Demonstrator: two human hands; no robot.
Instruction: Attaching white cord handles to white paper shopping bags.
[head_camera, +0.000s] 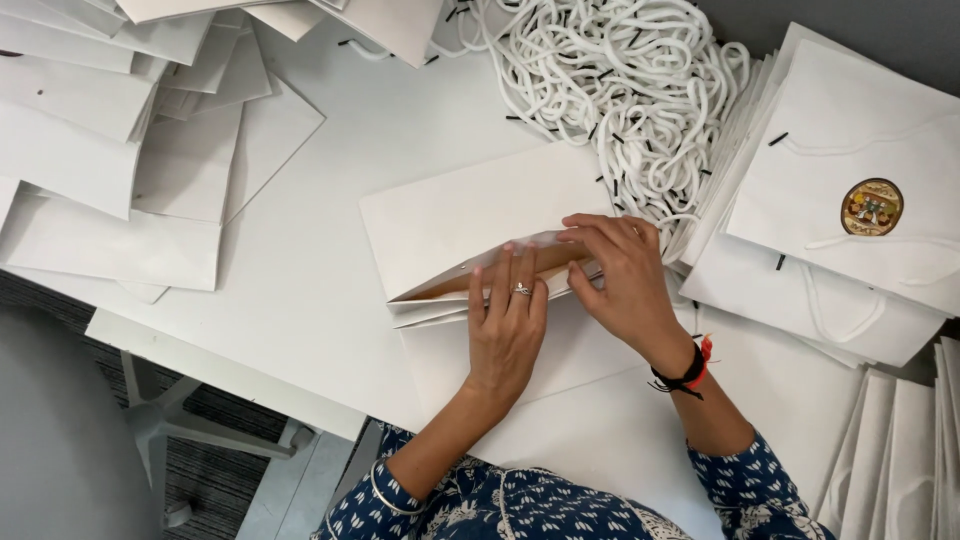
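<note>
At the frame's centre we press our left hand (507, 325) flat on the white paper bag (470, 225) lying on the worktop (300, 290), while our right hand (620, 275) pinches its opened mouth, seemingly mid-threading; next calls for a cord from the upper pile (620, 80).

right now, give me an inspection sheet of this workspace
surface: white table, mostly covered with paper goods
job's things: flat white paper bag lying on its side, mouth held slightly open, brown inside showing
clutter: loose heap of flat white bags at far left; stack of finished bags with cord handles and a round gold seal at right; more bags standing on edge at lower right
grippers: left hand pressing flat on the bag's edge; right hand pinching the bag's rim at its opening
cables: tangled pile of white cord handles with black tips
surroundings: grey chair, striped carpet
</note>
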